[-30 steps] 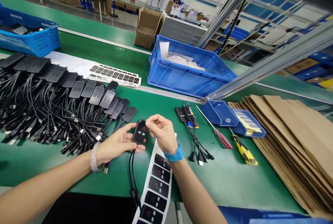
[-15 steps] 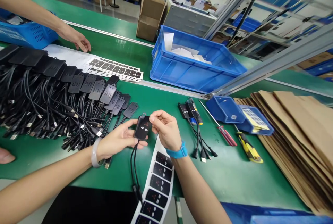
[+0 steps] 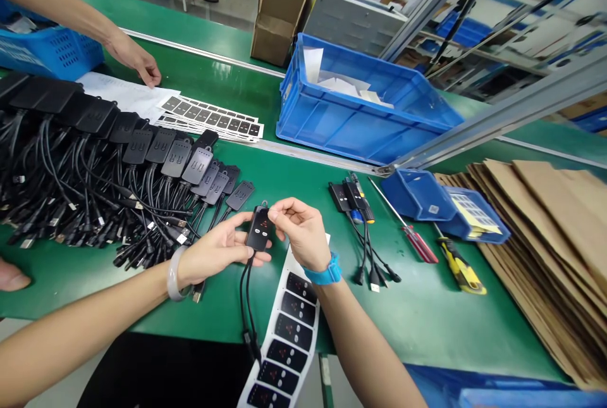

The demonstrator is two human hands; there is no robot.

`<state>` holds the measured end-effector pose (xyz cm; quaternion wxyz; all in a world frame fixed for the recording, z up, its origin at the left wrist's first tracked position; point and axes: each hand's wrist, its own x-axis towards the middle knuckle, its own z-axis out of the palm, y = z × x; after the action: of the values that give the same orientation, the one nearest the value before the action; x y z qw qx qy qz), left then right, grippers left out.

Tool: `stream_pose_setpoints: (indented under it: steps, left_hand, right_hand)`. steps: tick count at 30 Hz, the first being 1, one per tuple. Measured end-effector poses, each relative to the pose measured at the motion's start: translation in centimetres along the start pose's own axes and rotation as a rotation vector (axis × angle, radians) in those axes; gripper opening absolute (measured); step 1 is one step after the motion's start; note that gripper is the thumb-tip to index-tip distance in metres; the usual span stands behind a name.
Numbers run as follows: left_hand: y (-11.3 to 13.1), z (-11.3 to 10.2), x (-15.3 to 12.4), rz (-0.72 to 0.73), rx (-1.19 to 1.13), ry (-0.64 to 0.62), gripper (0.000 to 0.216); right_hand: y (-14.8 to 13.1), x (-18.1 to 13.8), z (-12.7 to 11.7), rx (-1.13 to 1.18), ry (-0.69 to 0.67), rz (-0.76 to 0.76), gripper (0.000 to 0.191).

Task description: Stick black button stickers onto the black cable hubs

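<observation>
Green desk point(image 3: 427, 326) is bearing a heap of cabled boxes point(image 3: 176, 158) at left. Left hand point(image 3: 220, 247) is gripping a black control box point(image 3: 259, 231) above the desk, thumb against fingers. Right hand point(image 3: 303, 231) is pinching at its upper right corner; cannot tell what lies between the fingertips. Label strip point(image 3: 293, 330) is running beneath the right wrist.

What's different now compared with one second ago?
A co-worker's hand has come in from the left, near the white paper; a fingertip now shows at the left edge. Unchanged: the left hand holds the black device, the right hand at its upper corner.
</observation>
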<state>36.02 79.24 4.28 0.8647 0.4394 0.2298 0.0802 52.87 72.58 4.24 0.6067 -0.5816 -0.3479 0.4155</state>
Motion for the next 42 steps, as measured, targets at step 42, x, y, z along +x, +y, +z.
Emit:
stream_pose_setpoints:
  steps: [42]
  left_hand:
    - [-0.3,-0.2,0.0,0.045,0.020,0.056,0.049]
  right_hand:
    - [1.3,0.0,0.5,-0.331,0.142,-0.135,0.033]
